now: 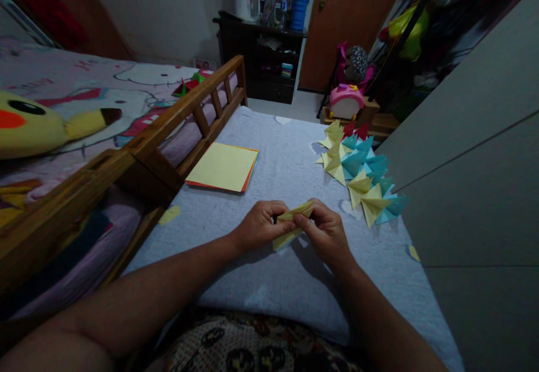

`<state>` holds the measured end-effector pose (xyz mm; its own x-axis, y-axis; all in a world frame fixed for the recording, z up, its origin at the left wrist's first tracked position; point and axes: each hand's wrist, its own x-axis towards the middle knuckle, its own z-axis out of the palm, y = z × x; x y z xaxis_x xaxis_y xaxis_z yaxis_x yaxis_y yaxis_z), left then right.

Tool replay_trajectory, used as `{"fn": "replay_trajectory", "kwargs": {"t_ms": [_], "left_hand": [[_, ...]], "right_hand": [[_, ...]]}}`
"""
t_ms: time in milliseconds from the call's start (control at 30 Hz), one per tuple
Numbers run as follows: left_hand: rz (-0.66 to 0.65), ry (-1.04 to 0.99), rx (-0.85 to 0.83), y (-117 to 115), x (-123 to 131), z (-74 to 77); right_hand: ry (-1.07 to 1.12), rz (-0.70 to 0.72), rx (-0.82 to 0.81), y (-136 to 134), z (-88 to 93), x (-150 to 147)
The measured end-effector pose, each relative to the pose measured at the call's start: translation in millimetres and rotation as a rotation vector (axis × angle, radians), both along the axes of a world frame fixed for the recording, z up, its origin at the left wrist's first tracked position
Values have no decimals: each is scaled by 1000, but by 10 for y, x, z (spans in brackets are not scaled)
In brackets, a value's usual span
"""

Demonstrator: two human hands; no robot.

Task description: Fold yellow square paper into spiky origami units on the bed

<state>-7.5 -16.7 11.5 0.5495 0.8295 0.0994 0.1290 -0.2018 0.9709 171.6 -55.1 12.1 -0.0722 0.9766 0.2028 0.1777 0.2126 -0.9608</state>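
Note:
A partly folded sheet of yellow origami paper [287,239] is held up between both hands, just above the pale blue bed sheet [269,288]. My left hand [259,226] pinches its left side, thumb on the near face and the other fingers curled behind. On the right side, my right hand [328,232] grips the paper with its thumb pressed on the folds near the middle. The two thumb tips almost meet. Some of the paper's lower flap hangs below the fingers, and the parts behind the fingers are hidden.
A stack of coloured square paper [225,167], yellow on top, lies ahead to the left. Folded yellow [332,161], blue [356,159] and red paper pieces [356,131] stand in a cluster at right. A wooden rail [185,114] borders the left; a pale cabinet [475,192] borders the right.

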Motion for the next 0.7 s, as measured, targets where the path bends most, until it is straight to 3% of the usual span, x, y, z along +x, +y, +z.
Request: {"fn": "replay_trajectory", "kwargs": {"t_ms": [167, 467, 700], "left_hand": [[1, -13, -36, 4, -6, -20], [-2, -15, -176, -19, 15, -42], [-44, -22, -300, -14, 17, -96]], "right_hand": [[91, 53, -120, -4, -19, -11], [181, 116, -203, 33, -28, -5], [185, 87, -223, 30, -41, 11]]}}
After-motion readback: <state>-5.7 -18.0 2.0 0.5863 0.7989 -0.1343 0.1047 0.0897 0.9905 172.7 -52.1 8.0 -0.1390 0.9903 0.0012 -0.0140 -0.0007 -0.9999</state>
